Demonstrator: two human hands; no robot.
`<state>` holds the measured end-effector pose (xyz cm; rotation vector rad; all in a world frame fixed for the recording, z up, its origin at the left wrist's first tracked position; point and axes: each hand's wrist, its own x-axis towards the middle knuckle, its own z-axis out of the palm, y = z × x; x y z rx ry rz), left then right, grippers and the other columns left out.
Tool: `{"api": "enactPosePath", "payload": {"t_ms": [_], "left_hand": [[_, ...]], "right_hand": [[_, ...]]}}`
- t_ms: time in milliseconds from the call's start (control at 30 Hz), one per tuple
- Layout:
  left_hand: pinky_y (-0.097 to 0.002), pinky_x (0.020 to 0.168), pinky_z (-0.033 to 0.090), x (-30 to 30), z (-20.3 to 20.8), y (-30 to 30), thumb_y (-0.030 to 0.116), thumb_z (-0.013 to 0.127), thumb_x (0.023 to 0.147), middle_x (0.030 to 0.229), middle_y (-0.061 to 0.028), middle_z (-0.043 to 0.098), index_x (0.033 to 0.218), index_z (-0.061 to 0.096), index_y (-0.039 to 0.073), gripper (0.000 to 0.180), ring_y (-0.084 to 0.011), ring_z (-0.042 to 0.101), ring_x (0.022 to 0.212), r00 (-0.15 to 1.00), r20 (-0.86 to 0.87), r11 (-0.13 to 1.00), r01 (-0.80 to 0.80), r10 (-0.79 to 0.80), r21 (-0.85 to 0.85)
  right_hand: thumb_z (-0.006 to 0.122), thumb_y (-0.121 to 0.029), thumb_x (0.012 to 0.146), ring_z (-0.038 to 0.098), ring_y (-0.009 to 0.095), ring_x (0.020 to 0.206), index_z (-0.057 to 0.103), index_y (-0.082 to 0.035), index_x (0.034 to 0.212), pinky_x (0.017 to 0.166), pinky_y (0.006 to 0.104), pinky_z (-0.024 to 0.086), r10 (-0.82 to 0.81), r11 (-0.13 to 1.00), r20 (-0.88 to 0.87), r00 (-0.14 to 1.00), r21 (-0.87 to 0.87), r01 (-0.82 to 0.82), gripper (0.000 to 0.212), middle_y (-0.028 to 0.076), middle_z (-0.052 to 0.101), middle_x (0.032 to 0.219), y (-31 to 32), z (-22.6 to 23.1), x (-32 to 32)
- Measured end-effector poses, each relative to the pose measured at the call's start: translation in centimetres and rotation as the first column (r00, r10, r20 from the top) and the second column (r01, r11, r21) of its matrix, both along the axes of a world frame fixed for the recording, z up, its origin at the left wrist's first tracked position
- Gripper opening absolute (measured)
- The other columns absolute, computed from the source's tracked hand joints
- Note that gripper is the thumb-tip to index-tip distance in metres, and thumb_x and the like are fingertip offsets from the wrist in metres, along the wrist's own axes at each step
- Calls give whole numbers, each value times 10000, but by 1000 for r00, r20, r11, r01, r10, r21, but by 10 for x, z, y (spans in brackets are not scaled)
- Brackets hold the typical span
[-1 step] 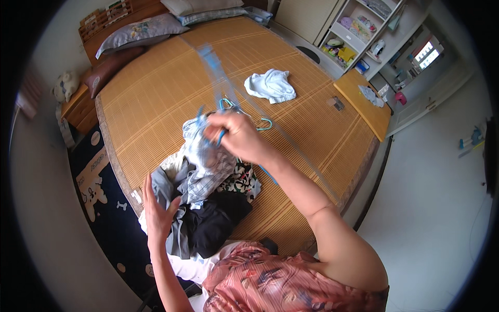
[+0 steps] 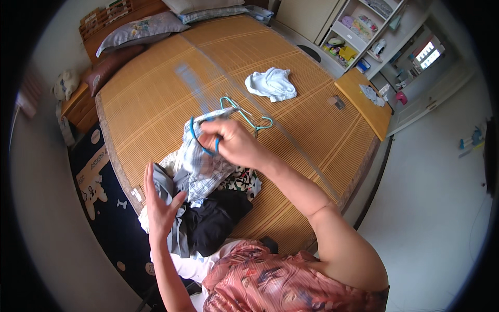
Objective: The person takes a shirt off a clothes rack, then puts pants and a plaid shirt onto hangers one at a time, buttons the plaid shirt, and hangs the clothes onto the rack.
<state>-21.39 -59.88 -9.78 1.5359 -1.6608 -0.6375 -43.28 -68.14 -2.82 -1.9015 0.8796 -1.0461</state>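
Observation:
My right hand (image 2: 234, 141) is closed around a blue clothes hanger (image 2: 193, 127), held over the heap of laundry. Part of that hanger is smeared by motion. Below it, a white-and-grey checked garment (image 2: 205, 184) lies on top, partly hidden by my hand. My left hand (image 2: 162, 205) is open at the heap's left side, fingers up and thumb apart, beside a grey garment (image 2: 179, 236). Black clothing (image 2: 215, 223) and a dark patterned cloth (image 2: 247, 183) are close by. An aqua hanger (image 2: 264, 124) rests on the mat just beyond my right hand.
A woven mat (image 2: 156, 93) covers the bed. A pale blue garment (image 2: 271, 84) lies farther back, right of the middle. Pillows (image 2: 143, 32) line the headboard. A wooden board (image 2: 358, 101) stands at the right edge, and a bedside cabinet (image 2: 78, 106) at the left.
The blurred blue hanger has swung to the left in my right hand, uncovering more of the aqua hanger. My left hand has shifted slightly.

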Motion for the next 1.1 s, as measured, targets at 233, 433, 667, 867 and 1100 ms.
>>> {"api": "enactPosePath", "payload": {"t_ms": [233,433,667,867,1100], "left_hand": [[-364,935,394,-25,15,-15,152,755,664,1149,-132,552,1010,630,37,385,-295,514,1078,918,-275,954,301,-286,11],[-279,734,470,16,11,-8,-41,631,727,830,-86,625,1009,595,-18,285,-167,584,781,973,-153,967,195,-170,164],[-237,743,533,104,63,-29,0,439,858,996,-98,631,1082,570,-28,262,-144,635,863,499,-867,948,-280,7,-154],[-292,889,474,144,92,-15,64,379,883,1090,-123,609,1185,533,-41,356,-190,606,978,503,-856,912,-287,-117,-293],[-332,865,486,197,2,62,13,489,814,1132,-106,597,1118,592,9,321,-220,601,974,717,-340,755,-655,608,-32]], "right_hand": [[591,-228,896,459,-3,536,604,-97,898,420,166,326,-24,877,354,935,456,-150,133,-76,556,686,11,28,2],[585,-263,896,355,-20,450,586,-145,784,383,151,216,-224,920,376,899,386,67,163,-113,453,584,-22,22,-29],[623,-319,876,401,-17,556,604,-78,801,470,149,292,135,923,154,979,340,-181,253,-90,504,668,-74,21,-6],[655,-268,854,417,2,645,634,-47,885,539,154,313,332,877,130,934,321,-357,224,-80,541,745,-75,-18,43],[618,-182,878,496,48,647,663,-32,843,586,204,396,231,908,-115,966,381,-172,160,-23,589,717,-63,-93,47]]}}
